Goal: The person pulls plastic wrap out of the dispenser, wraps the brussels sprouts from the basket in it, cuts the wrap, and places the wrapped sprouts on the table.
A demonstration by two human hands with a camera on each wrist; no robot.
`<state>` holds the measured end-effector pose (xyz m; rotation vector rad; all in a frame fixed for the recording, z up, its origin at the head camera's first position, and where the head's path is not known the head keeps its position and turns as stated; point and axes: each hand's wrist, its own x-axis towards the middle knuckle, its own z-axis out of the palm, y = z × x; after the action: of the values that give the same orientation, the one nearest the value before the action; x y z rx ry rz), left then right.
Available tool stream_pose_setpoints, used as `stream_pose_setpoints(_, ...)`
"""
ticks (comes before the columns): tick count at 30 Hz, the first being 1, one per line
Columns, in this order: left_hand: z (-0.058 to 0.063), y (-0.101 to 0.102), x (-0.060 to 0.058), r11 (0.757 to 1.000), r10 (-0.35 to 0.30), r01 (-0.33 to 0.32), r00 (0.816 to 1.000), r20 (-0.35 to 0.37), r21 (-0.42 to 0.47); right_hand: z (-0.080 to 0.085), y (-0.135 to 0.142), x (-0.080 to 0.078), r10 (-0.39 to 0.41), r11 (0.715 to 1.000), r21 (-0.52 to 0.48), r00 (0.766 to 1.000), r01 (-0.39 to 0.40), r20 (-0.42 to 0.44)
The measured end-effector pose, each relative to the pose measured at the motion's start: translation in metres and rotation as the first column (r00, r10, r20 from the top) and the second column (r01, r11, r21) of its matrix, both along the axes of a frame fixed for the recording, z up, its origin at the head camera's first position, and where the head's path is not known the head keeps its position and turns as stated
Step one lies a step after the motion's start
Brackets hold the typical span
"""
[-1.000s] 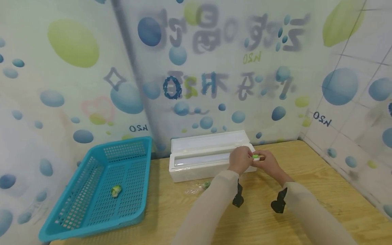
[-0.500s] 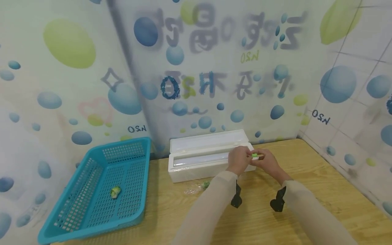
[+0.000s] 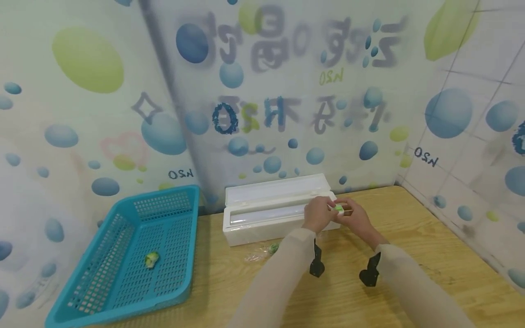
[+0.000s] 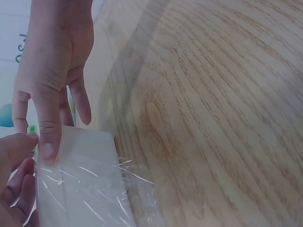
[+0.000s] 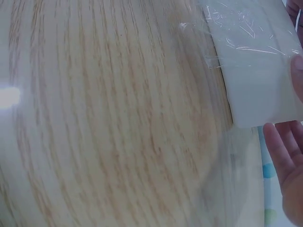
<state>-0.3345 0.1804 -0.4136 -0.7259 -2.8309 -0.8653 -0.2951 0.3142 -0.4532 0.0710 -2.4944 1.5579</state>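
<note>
A long white cling film box [image 3: 258, 233] stands with its lid [image 3: 279, 189] raised, a roll of film [image 3: 266, 215] inside. At its right end my left hand [image 3: 317, 214] pinches a small green slider [image 3: 338, 207] between thumb and fingers. My right hand [image 3: 356, 220] grips the same end. In the left wrist view its thumb [image 4: 49, 149] presses the white face, while other fingers reach around the end. Clear film [image 4: 94, 189] clings, wrinkled, over that face and past its lower edge.
Left of the box is a blue plastic basket [image 3: 186, 273] with a small green-and-pale vegetable [image 3: 151, 259] in it. A green piece [image 3: 272, 248] with crumpled clear film [image 3: 256, 253] lies before the box on the wooden table [image 3: 221, 291]. A patterned wall stands behind.
The head view has shifted slightly, so everything sits a little further left. Both hands keep their place at the box's right end, with only slight finger movement.
</note>
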Motion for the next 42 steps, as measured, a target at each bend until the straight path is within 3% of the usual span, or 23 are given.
stream_pose_setpoints(9, 0.0, -0.004, 0.002, 0.999, 0.033, -0.032, 0.999, -0.034, 0.013, -0.002, -0.002, -0.003, 0.013, 0.999, 0.053, 1.0, -0.012, -0.008)
stream_pose_setpoints(17, 0.0, -0.006, -0.001, 0.998, -0.021, 0.014, 0.994, -0.109, -0.064, -0.002, -0.002, -0.002, -0.02, 0.994, 0.107, 0.999, 0.024, -0.042)
stream_pose_setpoints(22, 0.003, -0.01, 0.001, 0.993, -0.055, 0.044, 0.993, -0.104, -0.106, -0.006, -0.002, -0.002, -0.034, 0.996, 0.085, 0.998, 0.039, -0.053)
stream_pose_setpoints(28, 0.001, -0.012, 0.002, 0.979, -0.065, 0.037, 0.989, -0.135, -0.199, -0.01, -0.003, 0.0, -0.047, 0.997, 0.05, 0.998, 0.05, -0.052)
stream_pose_setpoints(35, -0.002, -0.017, 0.002, 0.977, -0.077, 0.041, 0.983, -0.167, -0.211, -0.012, -0.003, 0.002, -0.059, 0.997, 0.046, 0.996, 0.062, -0.066)
stream_pose_setpoints(42, 0.001, -0.026, 0.0, 0.982, -0.067, 0.037, 0.986, -0.154, -0.187, -0.012, -0.004, 0.0, -0.057, 0.997, 0.055, 0.996, 0.061, -0.062)
